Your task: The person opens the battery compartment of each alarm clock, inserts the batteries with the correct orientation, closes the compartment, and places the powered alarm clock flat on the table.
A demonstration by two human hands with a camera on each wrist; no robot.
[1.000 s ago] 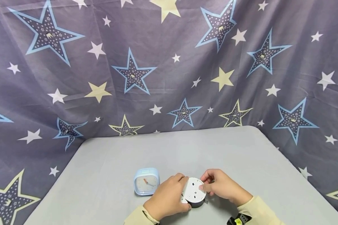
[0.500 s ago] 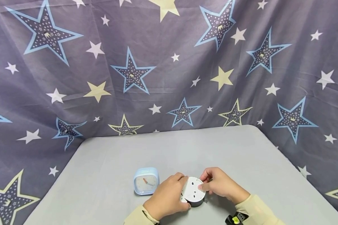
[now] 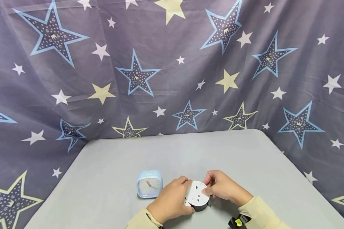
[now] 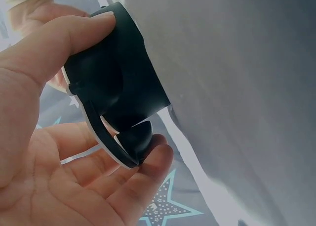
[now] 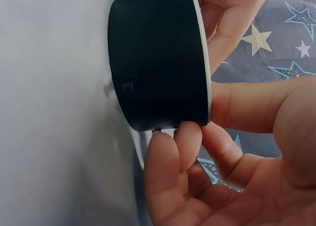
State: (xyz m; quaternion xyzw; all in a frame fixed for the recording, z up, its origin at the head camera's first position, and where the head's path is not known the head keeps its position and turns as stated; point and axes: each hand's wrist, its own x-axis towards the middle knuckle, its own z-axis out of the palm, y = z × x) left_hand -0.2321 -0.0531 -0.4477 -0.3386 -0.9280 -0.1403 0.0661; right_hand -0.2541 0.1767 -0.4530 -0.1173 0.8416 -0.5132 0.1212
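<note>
Between my hands is a round, drum-shaped object with a white upper face, several small dark marks on it and a black side. My left hand grips its left side; in the left wrist view the thumb lies on the black wall and the fingers reach round the far edge. A curved black piece sticks out from that side. My right hand pinches the right rim, thumb on the white face, fingertips against the black wall in the right wrist view. The exact kind of object cannot be told.
A light blue alarm clock with an orange hand stands just left of my left hand. Under everything lies a grey table. A star-patterned curtain hangs behind and at both sides.
Both hands keep their hold on the round object, which stays in place. The right wrist has shifted very slightly left; the head view wobbles a little.
</note>
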